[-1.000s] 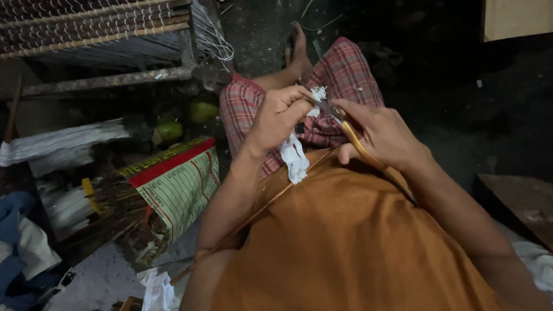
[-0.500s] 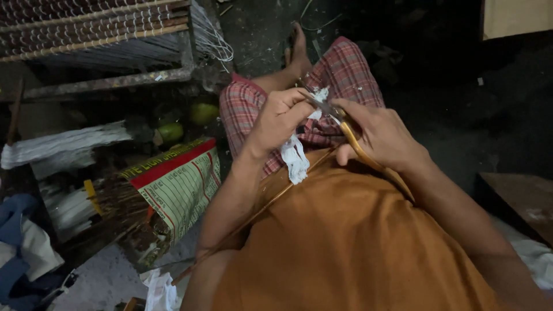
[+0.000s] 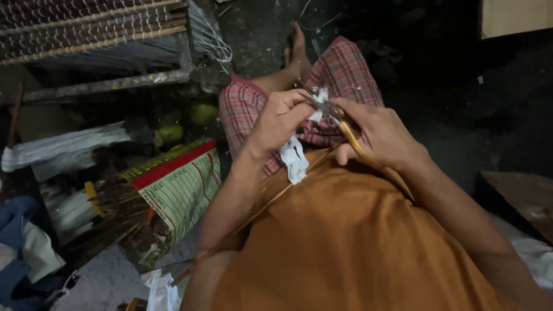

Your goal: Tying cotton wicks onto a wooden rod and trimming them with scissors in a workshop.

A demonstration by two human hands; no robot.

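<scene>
Above the lap, near the middle of the view, the left hand (image 3: 280, 118) and the right hand (image 3: 380, 135) meet over a plaid cloth (image 3: 340, 80) covering the knees. Left hand: fingers curled shut around a strip of white rag (image 3: 294, 158), whose loose end hangs down toward the orange shirt (image 3: 345, 242). Right hand: fingers closed on a thin curved yellow cane (image 3: 360, 151), which runs from between the two hands back along the right forearm. At the point where the hands meet, the rag is bunched against the tip of the cane (image 3: 321, 99); whether it is wound around it cannot be told. A second long thin stick (image 3: 247, 222) lies slantwise across the lap, from beneath the hands toward the near left. Left of the knees: a printed sack (image 3: 178, 184) with a bundle of thin sticks (image 3: 109, 207), two green round fruits (image 3: 187, 124), and farther off a wooden frame strung with white threads (image 3: 115, 34).
</scene>
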